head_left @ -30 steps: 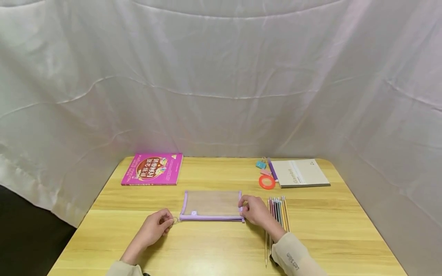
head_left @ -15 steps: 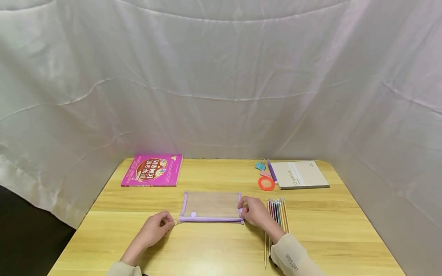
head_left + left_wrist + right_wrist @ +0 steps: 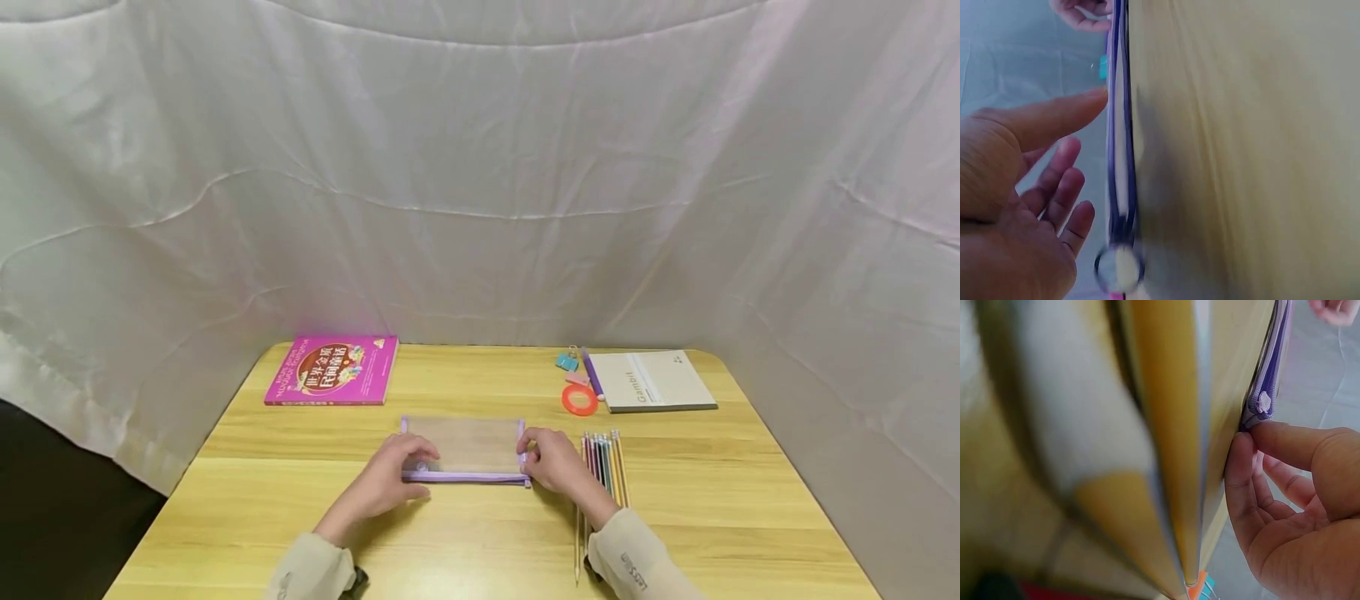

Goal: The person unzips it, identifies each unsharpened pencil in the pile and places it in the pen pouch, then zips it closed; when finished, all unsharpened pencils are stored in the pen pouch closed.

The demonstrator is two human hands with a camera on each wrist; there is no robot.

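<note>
A see-through zipper pouch [image 3: 467, 440] with lilac edging lies flat on the table. Its zip [image 3: 1121, 119] is parted, the two edges apart, and a metal pull ring [image 3: 1119, 267] hangs at the left end. My left hand [image 3: 386, 477] reaches over the pouch's left end, thumb in front and fingers behind. In the left wrist view that thumb and those fingers stand apart, with the ring outside them. My right hand [image 3: 553, 460] pinches the pouch's right front corner between thumb and forefinger. Several pencils [image 3: 606, 467] lie beside and partly under my right wrist.
A pink book [image 3: 332, 371] lies at the back left. At the back right are a notebook [image 3: 652, 380], a purple pen [image 3: 592, 372], blue binder clips [image 3: 567, 362], a pink eraser [image 3: 577, 377] and a red tape roll [image 3: 580, 399]. Grey cloth [image 3: 480, 250] hangs around the table.
My left hand has let go of the pull ring and moved right and away from me, over the pouch's left end. My right hand stays at the right corner.
</note>
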